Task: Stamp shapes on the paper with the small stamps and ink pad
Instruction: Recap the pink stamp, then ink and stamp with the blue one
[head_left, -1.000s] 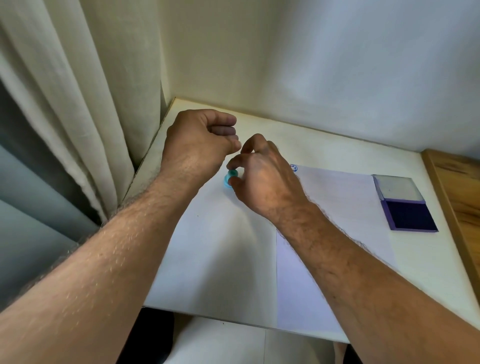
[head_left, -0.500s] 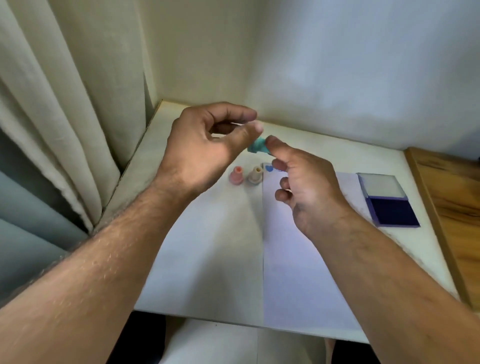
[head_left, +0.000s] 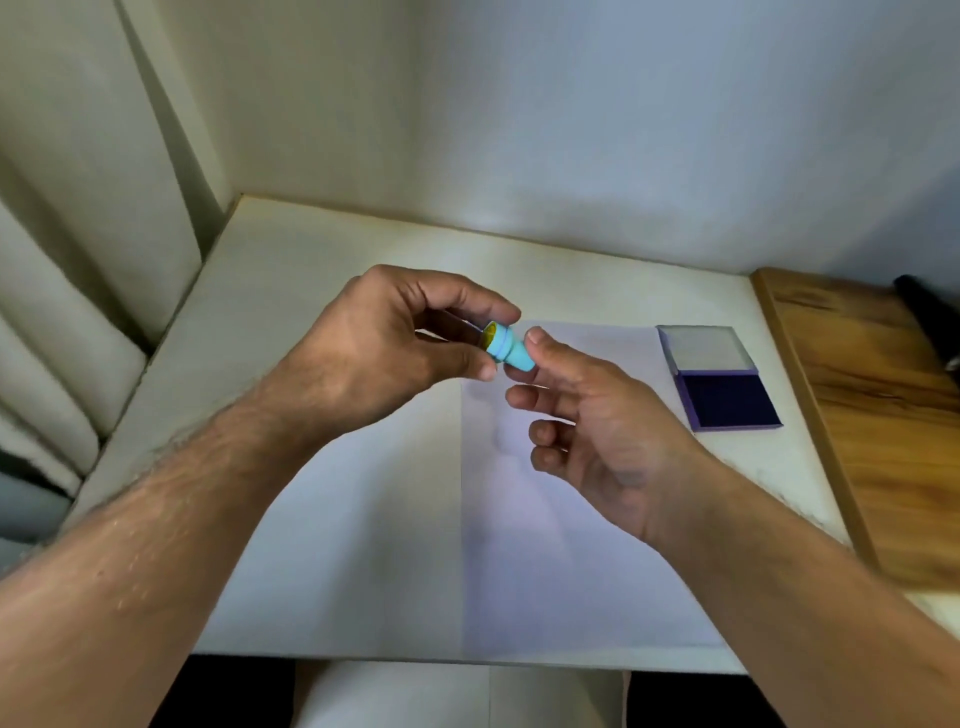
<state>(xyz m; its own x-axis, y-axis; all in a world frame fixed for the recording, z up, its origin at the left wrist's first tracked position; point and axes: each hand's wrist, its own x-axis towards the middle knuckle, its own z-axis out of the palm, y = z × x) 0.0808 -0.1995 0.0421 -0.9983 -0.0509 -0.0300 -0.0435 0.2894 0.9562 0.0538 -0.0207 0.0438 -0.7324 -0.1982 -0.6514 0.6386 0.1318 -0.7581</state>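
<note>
A small teal stamp (head_left: 508, 352) with a yellow face is held in the air above the far edge of the white paper (head_left: 545, 545). My right hand (head_left: 597, 436) pinches its narrow end between thumb and forefinger. My left hand (head_left: 384, 348) closes thumb and forefinger around its wide end, and the yellow face points into that hand. The open ink pad (head_left: 727, 402), dark blue with a purple case, lies on the table to the right of the paper. The other small stamps are hidden behind my hands.
The white table (head_left: 322, 270) stands in a corner, with a wall behind and a curtain (head_left: 78, 260) along its left side. A wooden surface (head_left: 883, 415) adjoins the table on the right, with a black object (head_left: 927, 312) at its far end.
My right hand lifted the teal stamp off the table near the paper's top and brought it up between both hands. The view shifted, and the pink and beige stamps are now covered.
</note>
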